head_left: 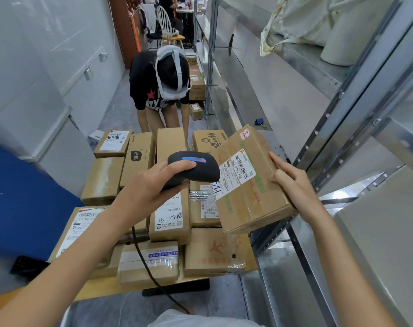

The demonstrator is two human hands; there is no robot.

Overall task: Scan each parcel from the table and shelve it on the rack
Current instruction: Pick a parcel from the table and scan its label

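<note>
my left hand (151, 185) grips the scanner (193, 167), my right hand (292, 182) holds the box (250, 185) by its edge (tilted); i think it may slip.

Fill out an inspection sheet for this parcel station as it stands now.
Surface: table nearly covered by cardboard parcels.
Job's things: held parcel, label up; scanner aimed at its label; rack at right.
Clutter: black object beside table.
Grippers: left hand grips scanner; right hand holds parcel.
Cables: scanner cord trails over parcels.
Surroundings: second person bent over beyond the table; sacks on top shelf.
</note>
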